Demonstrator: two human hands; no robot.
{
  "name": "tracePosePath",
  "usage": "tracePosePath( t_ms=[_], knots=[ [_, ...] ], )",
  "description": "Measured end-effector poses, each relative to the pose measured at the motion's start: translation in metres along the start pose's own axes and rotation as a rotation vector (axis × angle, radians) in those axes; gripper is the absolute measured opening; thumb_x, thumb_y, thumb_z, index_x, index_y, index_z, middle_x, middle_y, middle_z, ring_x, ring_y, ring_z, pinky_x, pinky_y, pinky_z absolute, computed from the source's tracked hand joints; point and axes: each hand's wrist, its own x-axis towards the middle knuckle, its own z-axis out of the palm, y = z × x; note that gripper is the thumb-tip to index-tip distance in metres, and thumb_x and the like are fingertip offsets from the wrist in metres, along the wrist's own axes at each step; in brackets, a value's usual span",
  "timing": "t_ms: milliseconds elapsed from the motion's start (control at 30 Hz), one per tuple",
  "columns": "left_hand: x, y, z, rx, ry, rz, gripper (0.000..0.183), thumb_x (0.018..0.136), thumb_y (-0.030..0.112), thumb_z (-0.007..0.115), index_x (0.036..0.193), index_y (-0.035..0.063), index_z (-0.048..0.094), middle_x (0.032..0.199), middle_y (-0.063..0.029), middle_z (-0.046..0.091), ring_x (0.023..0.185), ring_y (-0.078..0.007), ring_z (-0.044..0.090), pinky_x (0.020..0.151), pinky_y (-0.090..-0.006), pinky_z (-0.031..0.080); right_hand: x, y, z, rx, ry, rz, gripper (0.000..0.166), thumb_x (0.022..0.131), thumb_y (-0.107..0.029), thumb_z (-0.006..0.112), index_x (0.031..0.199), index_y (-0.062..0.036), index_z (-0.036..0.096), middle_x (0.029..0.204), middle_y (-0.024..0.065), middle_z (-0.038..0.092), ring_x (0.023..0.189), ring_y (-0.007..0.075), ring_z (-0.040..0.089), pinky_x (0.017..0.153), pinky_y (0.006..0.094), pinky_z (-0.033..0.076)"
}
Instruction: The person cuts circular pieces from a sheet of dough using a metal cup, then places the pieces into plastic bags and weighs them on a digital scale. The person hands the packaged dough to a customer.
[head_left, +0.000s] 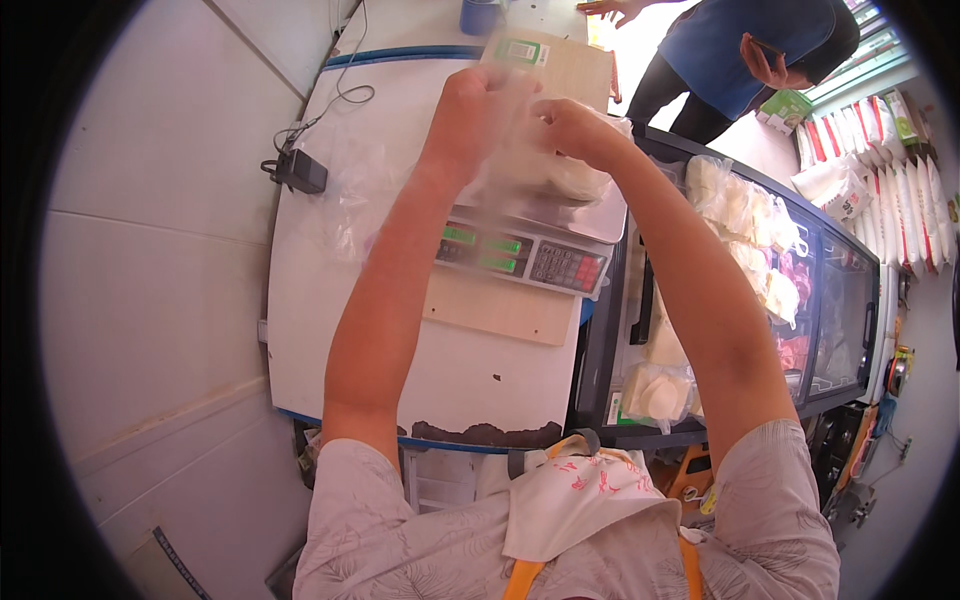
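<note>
My left hand (469, 112) and my right hand (581, 135) are raised over an electronic weighing scale (525, 259). Both have curled fingers that appear to grip a translucent plastic bag (517, 150), blurred between them. Below my right hand, a pale bagged item (574, 184) is over the metal pan (592, 221); its contents are unclear. Green digits glow on the scale's display, beside a keypad (568, 268) with red keys. Behind my hands stands a wooden board (574, 71) bearing a printed label.
A glass-topped display cooler (750, 300) with bagged foods borders the white table (465, 375) on the right. A black power adapter (300, 171) and cable lie at the left edge. Across the counter, a person (712, 60) holds a phone. Stacked white sacks (900, 202) are at far right.
</note>
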Motion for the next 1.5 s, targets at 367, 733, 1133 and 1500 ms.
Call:
tracePosePath(
  t_ms=[367,733,1133,1500],
  knots=[
    [0.006,-0.002,0.005,0.023,-0.027,-0.016,0.023,0.102,0.019,0.073,0.103,-0.0026,0.077,0.074,0.0001,0.059,0.056,-0.0091,0.052,0.054,-0.0265,0.044,0.008,0.012,0.003,-0.532,0.272,-0.054,0.042,0.091,-0.038,0.081,0.115,-0.004,0.077,0.112,0.0201,0.078,0.108,0.0372,0.075,0.092,0.047,0.059],
    [-0.038,0.055,-0.014,0.685,0.339,0.143,0.035,0.103,0.035,0.074,0.11,0.0009,0.075,0.107,-0.0089,0.077,0.099,-0.0222,0.071,0.092,-0.034,0.053,-0.243,-0.028,0.0,0.063,0.639,-0.154,0.021,0.103,-0.02,0.073,0.113,-0.0011,0.076,0.084,0.0043,0.073,0.08,0.0095,0.069,0.075,0.0278,0.055],
    [-0.375,-0.174,0.05,0.429,0.069,-0.557,0.015,0.103,0.016,0.066,0.103,0.0028,0.074,0.084,-0.0041,0.073,0.07,-0.0103,0.066,0.066,-0.0306,0.055,-0.509,0.16,0.162,0.342,0.422,0.553,0.018,0.105,-0.013,0.071,0.111,0.0031,0.074,0.084,0.0068,0.075,0.073,0.0096,0.069,0.068,0.0263,0.057],
    [-0.433,-0.153,0.149,0.524,-0.315,-0.55,0.029,0.1,0.022,0.071,0.118,-0.0009,0.073,0.088,-0.0126,0.078,0.075,-0.0213,0.074,0.073,-0.037,0.06,-0.534,0.179,0.181,0.295,0.361,0.373,0.015,0.103,-0.012,0.072,0.11,0.0011,0.074,0.083,0.0098,0.076,0.071,0.0125,0.072,0.068,0.029,0.057]
  ],
)
